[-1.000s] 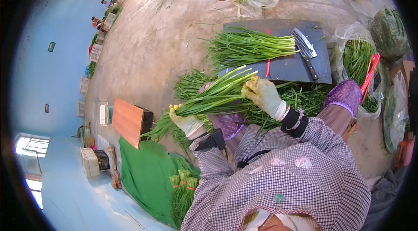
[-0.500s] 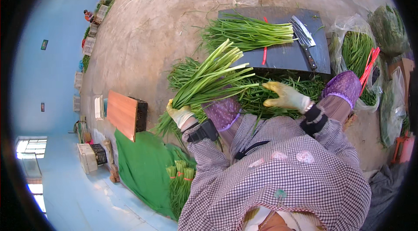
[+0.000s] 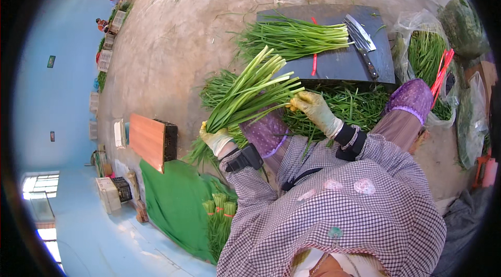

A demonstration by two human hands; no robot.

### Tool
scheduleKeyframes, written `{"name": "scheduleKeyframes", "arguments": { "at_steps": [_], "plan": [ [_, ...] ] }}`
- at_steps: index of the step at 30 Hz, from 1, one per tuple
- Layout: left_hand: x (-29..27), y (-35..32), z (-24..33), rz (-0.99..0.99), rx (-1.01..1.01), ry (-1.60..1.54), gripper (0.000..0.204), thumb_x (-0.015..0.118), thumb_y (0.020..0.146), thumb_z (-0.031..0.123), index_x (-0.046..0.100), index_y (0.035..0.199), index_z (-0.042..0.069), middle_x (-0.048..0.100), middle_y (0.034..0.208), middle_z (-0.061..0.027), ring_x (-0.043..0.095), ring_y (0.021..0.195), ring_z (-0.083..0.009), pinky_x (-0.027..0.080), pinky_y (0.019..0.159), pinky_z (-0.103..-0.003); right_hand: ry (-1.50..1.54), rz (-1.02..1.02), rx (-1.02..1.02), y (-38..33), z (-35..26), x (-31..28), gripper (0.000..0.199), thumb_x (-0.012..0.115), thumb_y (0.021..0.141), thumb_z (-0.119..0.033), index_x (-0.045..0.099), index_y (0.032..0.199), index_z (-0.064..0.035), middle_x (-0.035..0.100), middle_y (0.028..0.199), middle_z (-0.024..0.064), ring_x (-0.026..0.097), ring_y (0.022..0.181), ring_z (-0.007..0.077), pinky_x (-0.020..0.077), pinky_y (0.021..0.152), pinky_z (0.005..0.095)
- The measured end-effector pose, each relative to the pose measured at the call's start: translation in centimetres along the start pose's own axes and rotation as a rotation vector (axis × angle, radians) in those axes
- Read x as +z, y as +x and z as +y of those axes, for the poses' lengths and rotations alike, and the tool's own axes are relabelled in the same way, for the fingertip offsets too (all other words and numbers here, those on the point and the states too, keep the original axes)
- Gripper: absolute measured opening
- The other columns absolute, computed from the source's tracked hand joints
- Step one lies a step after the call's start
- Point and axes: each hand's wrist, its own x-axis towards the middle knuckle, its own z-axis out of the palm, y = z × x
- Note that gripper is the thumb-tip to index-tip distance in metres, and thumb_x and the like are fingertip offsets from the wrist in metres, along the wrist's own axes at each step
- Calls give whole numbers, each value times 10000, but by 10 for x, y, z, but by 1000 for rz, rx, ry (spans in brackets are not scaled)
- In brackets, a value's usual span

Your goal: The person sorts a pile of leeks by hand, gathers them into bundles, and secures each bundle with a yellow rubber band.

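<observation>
My gloved left hand (image 3: pixel 215 139) is closed round a loose bunch of garlic chives (image 3: pixel 242 100), whose pale cut ends fan up and to the right. At the lower edge of that fan, my gloved right hand (image 3: pixel 316 112) pinches the end of a chive stalk. Just beyond, a larger pile of chives (image 3: pixel 297 38) lies across a red tie strip (image 3: pixel 314 66) on a dark board (image 3: pixel 342 68). A knife (image 3: pixel 362 41) with a broad blade and black handle rests beside the pile's pale ends.
Loose greens (image 3: pixel 352 107) cover the floor between my knees. At right stands a clear bag of chives (image 3: pixel 425 52) with red strips (image 3: pixel 442 76) on it. Tied bundles (image 3: pixel 219 219) lie by a green cloth (image 3: pixel 172 204) at left, near a black crate (image 3: pixel 170 141) and brown panel (image 3: pixel 146 140).
My right hand has moved left to the stalk ends, and its spread fingers have closed in a pinch. The left hand keeps its hold on the bunch.
</observation>
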Motion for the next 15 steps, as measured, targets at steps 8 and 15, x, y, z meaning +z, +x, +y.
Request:
{"name": "scheduleKeyframes", "arguments": {
  "at_steps": [8,15],
  "plan": [
    [11,-23,17,83,25,254,579,827,814,8,508,1296,43,660,1098,-72,664,944,-183,584,832,-311,-1255,-381,377,-27,-1,-103,293,583,1018,-300,723,1024,-43,760,989,94,715,898,257,549,797,369],
    [21,-38,33,52,-7,274,607,823,812,-3,496,1323,36,647,1138,-88,659,986,-185,588,844,-325,-944,230,-697,-4,-59,-45,272,654,964,-309,704,1100,-79,671,972,43,666,923,281,536,833,408]
  ]
}}
